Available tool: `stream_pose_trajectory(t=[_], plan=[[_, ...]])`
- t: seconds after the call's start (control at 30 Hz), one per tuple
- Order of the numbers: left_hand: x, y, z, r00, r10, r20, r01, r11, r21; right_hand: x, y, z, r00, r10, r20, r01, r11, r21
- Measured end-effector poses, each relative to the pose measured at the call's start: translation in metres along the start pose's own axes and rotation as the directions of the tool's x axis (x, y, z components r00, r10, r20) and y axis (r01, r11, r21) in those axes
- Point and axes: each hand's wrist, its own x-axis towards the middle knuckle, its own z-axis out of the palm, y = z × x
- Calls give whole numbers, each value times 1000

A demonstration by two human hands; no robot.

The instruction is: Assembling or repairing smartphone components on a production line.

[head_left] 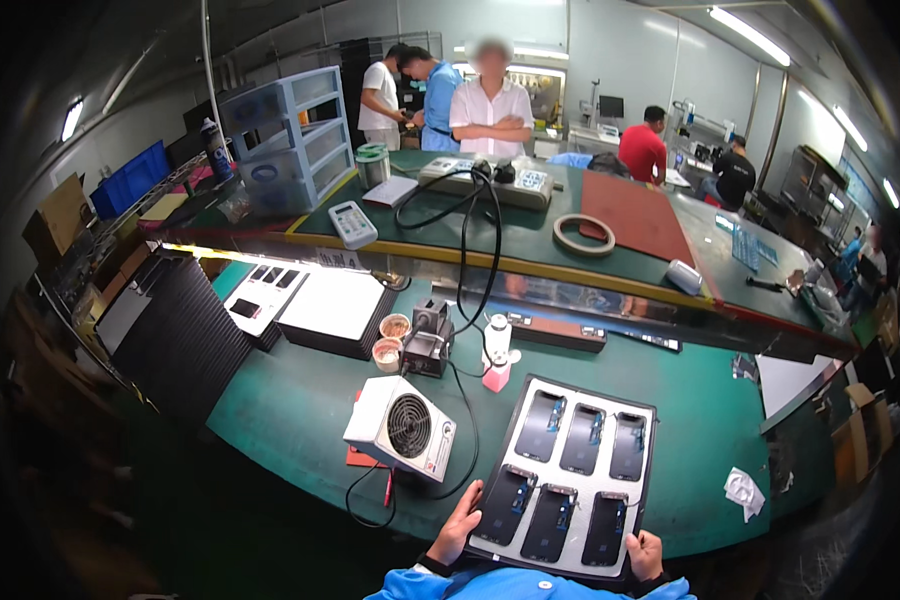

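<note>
A black-edged tray with a white lining (582, 530) lies at the near edge of the green bench, just in front of my body. Several dark phone screens with thin blue flex strips rest in it in two rows, among them a screen (539, 427) at the far left corner and a screen (605, 530) at the near right. My left hand (456, 527) grips the tray's left edge near its front corner. On the opposite edge, my right hand (645, 552) is closed round the near right corner, its thumb on top. The fingertips under the tray are hidden.
Left of the tray stands a white fan blower (402, 428), with a soldering station (428, 338) and a white-and-pink bottle (496, 350) behind. Stacked trays (335, 310) sit farther left. A crumpled tissue (744, 492) lies right. A raised shelf (420, 235) crosses the back; people are beyond.
</note>
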Motion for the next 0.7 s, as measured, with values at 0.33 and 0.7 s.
stream_pose_trajectory(t=[0.33, 0.7], plan=[[3, -2, -2, 1000, -21, 5, 21, 999, -40, 4, -13, 4, 1000, 11, -11, -11, 998, 64], [2, -2, -1, 1000, -30, -4, 30, 999, -33, 3, -4, 3, 1000, 7, -10, -7, 997, 80]])
